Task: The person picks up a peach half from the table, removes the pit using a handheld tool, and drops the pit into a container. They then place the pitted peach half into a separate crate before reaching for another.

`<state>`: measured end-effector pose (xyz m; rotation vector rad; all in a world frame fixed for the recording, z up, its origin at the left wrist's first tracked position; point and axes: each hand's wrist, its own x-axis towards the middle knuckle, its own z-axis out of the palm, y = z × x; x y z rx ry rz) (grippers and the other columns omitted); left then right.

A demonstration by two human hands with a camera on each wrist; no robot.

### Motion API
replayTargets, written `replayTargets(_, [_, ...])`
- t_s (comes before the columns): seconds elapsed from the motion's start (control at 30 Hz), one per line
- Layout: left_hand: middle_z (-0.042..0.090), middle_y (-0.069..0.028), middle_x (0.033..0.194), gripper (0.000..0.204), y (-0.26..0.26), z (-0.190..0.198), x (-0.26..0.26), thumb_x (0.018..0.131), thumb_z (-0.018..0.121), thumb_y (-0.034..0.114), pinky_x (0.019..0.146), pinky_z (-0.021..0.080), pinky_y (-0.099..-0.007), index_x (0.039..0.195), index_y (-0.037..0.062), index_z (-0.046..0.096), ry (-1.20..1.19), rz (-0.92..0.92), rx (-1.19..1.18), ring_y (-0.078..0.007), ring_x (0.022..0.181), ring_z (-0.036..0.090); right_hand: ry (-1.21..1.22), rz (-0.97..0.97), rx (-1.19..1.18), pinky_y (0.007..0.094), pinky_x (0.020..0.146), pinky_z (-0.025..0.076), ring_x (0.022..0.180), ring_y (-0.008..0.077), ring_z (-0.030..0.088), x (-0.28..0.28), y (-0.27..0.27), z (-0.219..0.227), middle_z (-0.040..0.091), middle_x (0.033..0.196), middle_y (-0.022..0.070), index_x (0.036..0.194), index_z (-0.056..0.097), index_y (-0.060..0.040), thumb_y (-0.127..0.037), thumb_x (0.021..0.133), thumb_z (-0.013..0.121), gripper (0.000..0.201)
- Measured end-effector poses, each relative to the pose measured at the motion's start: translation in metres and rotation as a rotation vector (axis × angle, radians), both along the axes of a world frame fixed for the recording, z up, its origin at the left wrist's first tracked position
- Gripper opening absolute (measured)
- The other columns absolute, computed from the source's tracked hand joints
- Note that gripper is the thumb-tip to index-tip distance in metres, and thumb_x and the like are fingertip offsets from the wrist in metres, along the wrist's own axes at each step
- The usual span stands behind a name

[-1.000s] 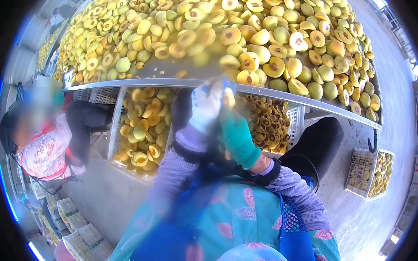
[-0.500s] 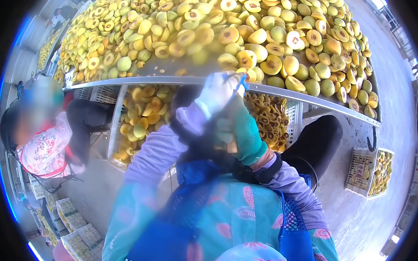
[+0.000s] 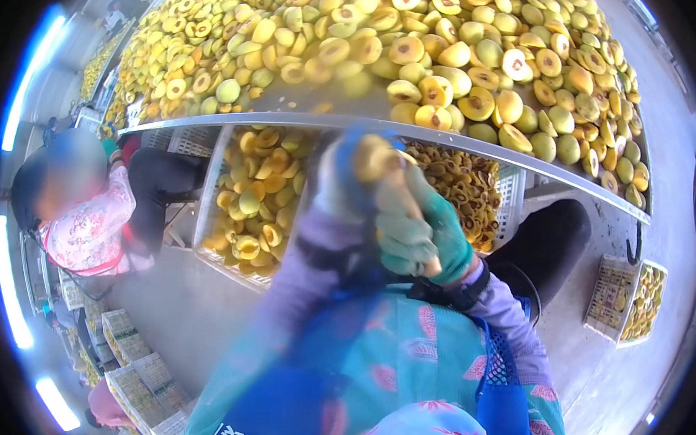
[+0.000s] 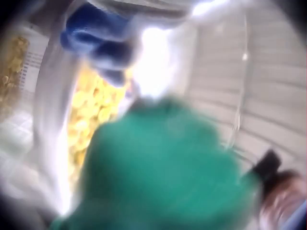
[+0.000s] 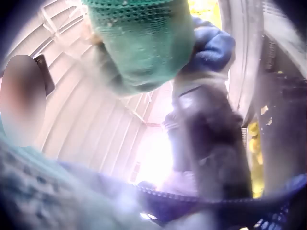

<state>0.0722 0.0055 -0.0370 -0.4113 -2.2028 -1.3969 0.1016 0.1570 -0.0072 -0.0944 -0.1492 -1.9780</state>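
Note:
My left hand [image 3: 353, 175], in a white glove with blue fingertips [image 4: 96, 38], is raised in front of my chest and grips a yellow peach half [image 3: 373, 158]; both are blurred by motion. Just below and to the right, my right hand [image 3: 419, 232] in a green glove [image 5: 144, 43] has its fingers curled round a tan tool handle [image 3: 432, 265]. The two hands touch. Beyond them a metal table rim [image 3: 283, 121] bounds a big heap of cut peach halves [image 3: 449, 53]. The left wrist view is too blurred for detail.
Under the table stand a white crate of peach halves [image 3: 255, 198] and a crate of darker pitted pieces [image 3: 454, 191]. Another person [image 3: 87, 219] sits at the left. More crates lie on the floor at right [image 3: 634, 299] and lower left [image 3: 139, 378].
Both hands have drawn back from the table edge toward my chest. The left hand now shows a peach half in its fingers. My head has turned slightly.

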Motion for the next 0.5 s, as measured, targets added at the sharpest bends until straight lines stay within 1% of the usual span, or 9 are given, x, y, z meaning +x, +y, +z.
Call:
replayTargets(0.07, [0.065, -0.0114, 0.086, 0.033, -0.058, 0.004, 0.018, 0.073, 0.073, 0.015, 0.065, 0.052, -0.0348, 0.101, 0.0012, 0.061, 0.042, 0.186, -0.31, -0.0243, 0.073, 0.064, -0.075, -0.091, 0.18, 0.0239, 0.043, 0.03, 0.043, 0.0082, 0.038, -0.003, 0.018, -0.01, 0.037, 0.055, -0.0067, 0.086, 0.05, -0.0158, -0.056, 0.096, 0.032, 0.045])
replayTargets(0.1, [0.065, -0.0126, 0.09, 0.038, -0.098, 0.005, 0.016, 0.072, 0.072, 0.014, 0.071, 0.053, -0.0363, 0.107, 0.0048, 0.063, -0.232, 0.125, -0.347, -0.0284, 0.076, 0.064, -0.164, -0.184, 0.351, 0.0243, 0.044, 0.032, 0.045, 0.0089, 0.04, -0.009, 0.024, -0.037, 0.038, 0.056, -0.006, 0.086, 0.05, -0.0149, -0.057, 0.096, 0.034, 0.045])
replayTargets(0.17, [0.065, -0.014, 0.104, 0.047, -0.131, 0.031, -0.008, 0.077, 0.067, 0.039, 0.085, 0.048, -0.0405, 0.114, 0.0095, 0.063, -0.833, 0.497, -0.571, -0.0318, 0.096, 0.061, -0.295, -0.255, 0.845, 0.0253, 0.047, 0.035, 0.05, 0.0098, 0.043, -0.009, 0.034, -0.119, 0.042, 0.059, -0.0044, 0.087, 0.05, -0.0134, -0.055, 0.094, 0.042, 0.043])
replayTargets(0.23, [0.06, -0.0215, 0.112, 0.041, -0.163, 0.018, -0.061, 0.082, 0.061, 0.043, 0.093, 0.043, -0.0407, 0.112, 0.0153, 0.063, -0.552, 0.548, -0.935, -0.0341, 0.105, 0.057, -0.326, -0.145, 0.757, 0.0254, 0.047, 0.036, 0.049, 0.0105, 0.043, -0.006, 0.026, -0.116, 0.043, 0.061, -0.0035, 0.087, 0.05, -0.0139, -0.054, 0.092, 0.047, 0.041])
replayTargets(0.27, [0.056, -0.0224, 0.118, 0.045, -0.15, 0.03, -0.091, 0.083, 0.059, 0.043, 0.093, 0.043, -0.0404, 0.119, 0.0156, 0.06, -0.554, 0.643, -0.713, -0.0347, 0.11, 0.054, -0.346, -0.091, 0.718, 0.0254, 0.047, 0.036, 0.049, 0.0108, 0.044, -0.004, 0.022, -0.112, 0.044, 0.062, -0.003, 0.087, 0.05, -0.0142, -0.053, 0.092, 0.049, 0.039])
replayTargets(0.3, [0.056, -0.0224, 0.12, 0.05, -0.14, 0.042, -0.116, 0.082, 0.06, 0.043, 0.093, 0.044, -0.0403, 0.124, 0.0161, 0.056, -0.557, 0.584, -0.771, -0.0356, 0.107, 0.056, -0.257, -0.127, 0.803, 0.0253, 0.047, 0.036, 0.049, 0.0107, 0.044, -0.005, 0.017, -0.095, 0.045, 0.062, -0.0031, 0.087, 0.05, -0.0144, -0.053, 0.091, 0.05, 0.039])
replayTargets(0.37, [0.057, -0.0217, 0.116, 0.056, -0.165, -0.012, -0.173, 0.075, 0.068, 0.036, 0.086, 0.048, -0.0418, 0.125, 0.0151, 0.053, -0.624, 0.44, -0.902, -0.0357, 0.099, 0.061, -0.078, -0.22, 0.965, 0.025, 0.047, 0.037, 0.05, 0.0104, 0.045, -0.009, 0.008, -0.054, 0.045, 0.063, -0.0032, 0.087, 0.05, -0.0148, -0.053, 0.091, 0.052, 0.038])
replayTargets(0.47, [0.064, -0.0198, 0.101, 0.047, -0.156, -0.021, -0.165, 0.072, 0.071, 0.023, 0.077, 0.052, -0.0382, 0.115, 0.0121, 0.055, -0.423, 0.38, -0.987, -0.0319, 0.087, 0.065, 0.236, -0.344, 0.947, 0.0246, 0.051, 0.042, 0.052, 0.0109, 0.048, -0.016, 0.012, -0.04, 0.049, 0.068, -0.003, 0.095, 0.052, -0.0127, -0.04, 0.092, 0.053, 0.028])
replayTargets(0.5, [0.066, -0.0164, 0.089, 0.041, -0.132, 0.023, -0.146, 0.072, 0.073, 0.023, 0.073, 0.053, -0.0317, 0.108, 0.0098, 0.059, -0.602, 0.284, -0.882, -0.0278, 0.08, 0.066, 0.36, -0.393, 0.959, 0.0245, 0.052, 0.044, 0.053, 0.0112, 0.048, -0.017, 0.01, -0.036, 0.05, 0.07, -0.0031, 0.098, 0.054, -0.0112, -0.033, 0.093, 0.055, 0.023])
